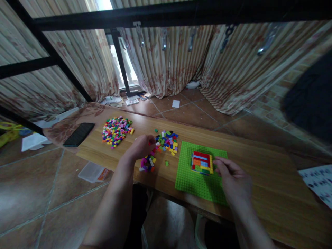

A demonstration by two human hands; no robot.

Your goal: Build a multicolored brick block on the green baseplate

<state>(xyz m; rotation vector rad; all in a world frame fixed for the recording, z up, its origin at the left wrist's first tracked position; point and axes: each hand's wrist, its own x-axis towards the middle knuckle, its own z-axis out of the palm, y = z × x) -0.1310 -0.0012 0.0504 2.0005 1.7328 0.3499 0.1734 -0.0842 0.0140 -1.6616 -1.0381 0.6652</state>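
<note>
Over the edge of a loose pile of toy building bricks [169, 141] is my left hand [141, 148], its fingers curled together at the tips. Small red bricks show by those fingertips, but what the fingers hold is hidden. A green studded baseplate [185, 173] lies to the right of the pile. On it stands a low block of joined bricks [201, 163] in red, orange, white, yellow and green. My right hand [236, 178] is at the block's right side, thumb and fingers closed close to its yellow edge. Anything between them is too small to make out.
A bigger heap of mixed bricks [116, 131] sits farther left on the wooden table [269, 180]. Beyond it lies a black flat object [79, 134]. One green brick [166, 163] lies apart near the front edge. A clear plastic lid [90, 172] is on the floor.
</note>
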